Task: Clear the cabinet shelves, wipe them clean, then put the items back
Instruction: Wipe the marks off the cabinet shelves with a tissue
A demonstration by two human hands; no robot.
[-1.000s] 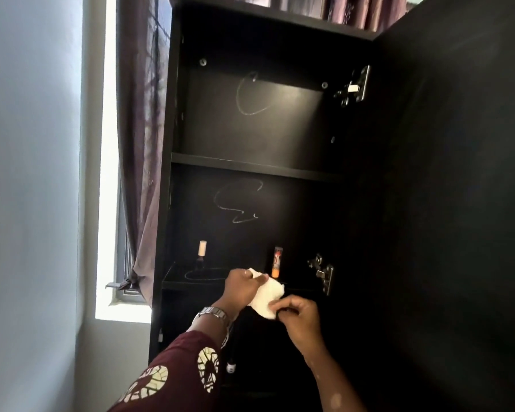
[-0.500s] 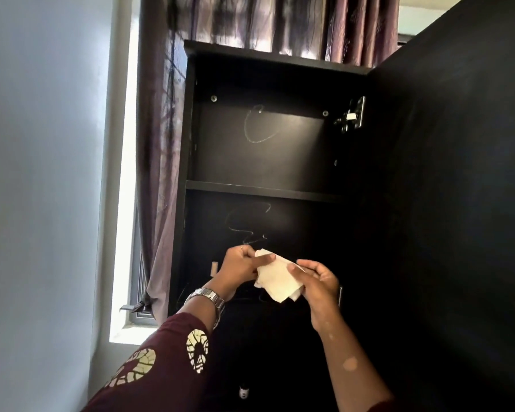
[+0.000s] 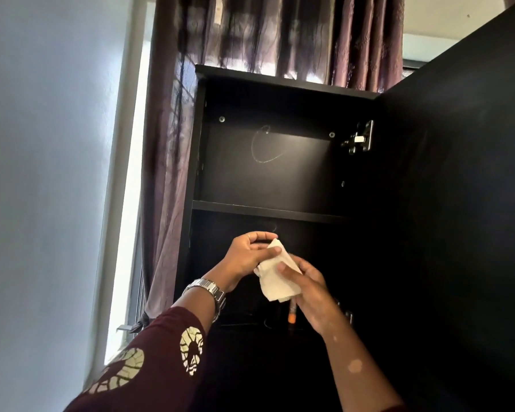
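Head view gives me a black cabinet [image 3: 280, 173], door [image 3: 458, 203] swung open at its right, purple curtain [image 3: 167, 173] behind it, window [image 3: 125, 203] to its left. Low inside the cabinet I make out an orange-tipped tube [image 3: 292, 315], half hidden by the right hand [image 3: 312, 295]; the dark swallows the rest. Both it and the left hand [image 3: 247, 257] pinch a white cloth [image 3: 275, 281] with curled fingers [image 3: 272, 250], in front of the cabinet below its upper shelf [image 3: 265, 211].

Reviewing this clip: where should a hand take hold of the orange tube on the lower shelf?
Pinch the tube across its slim body, coming from the open cabinet front; it stands upright, and the back is closed. The tissue hides its top.
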